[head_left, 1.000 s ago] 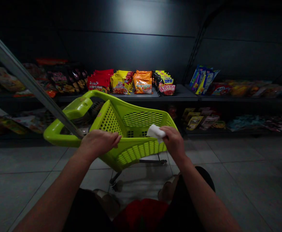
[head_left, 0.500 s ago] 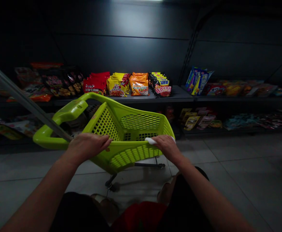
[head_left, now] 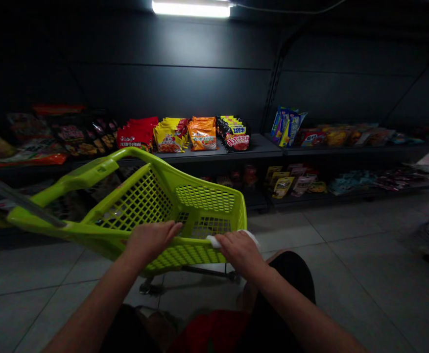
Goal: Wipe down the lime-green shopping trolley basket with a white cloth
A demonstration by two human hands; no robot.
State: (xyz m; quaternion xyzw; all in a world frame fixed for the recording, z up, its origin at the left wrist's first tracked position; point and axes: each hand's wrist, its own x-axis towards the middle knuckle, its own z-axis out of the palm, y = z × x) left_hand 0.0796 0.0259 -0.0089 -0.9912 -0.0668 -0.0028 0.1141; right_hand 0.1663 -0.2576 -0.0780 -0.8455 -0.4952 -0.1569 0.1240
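- Holding the near rim (head_left: 194, 240) of a lime-green plastic shopping cart (head_left: 159, 179) with the left hand (head_left: 150, 240), with fingers bent closely over the edge; hiding their undersides from view.
- Holding a white cloth (head_left: 214, 241) on the same rim with the right hand (head_left: 238, 249), with fingers closed around it and white showing on both sides of them; not revealing whether fabric or paper.
- Standing, in the cart's case, on wheels (head_left: 146, 288) below the fingers, with the basket opening beyond them and the handle (head_left: 85, 175) off to the left of the left fingers.
- Probably handling as stiff, bulky and easily rolling, perhaps swivelling under sideways pressure; likely offering the surest hold at the thick rim, under the left fingers.
- Probably handling, in the cloth's case, as light, limp and soft; best being gripped as a bunched wad.
- Looking smooth and glossy, with lattice holes in the slanted panel (head_left: 130, 203) beyond the left fingers, and showing a grey pole (head_left: 19, 201) slanting down to the rim left of them.
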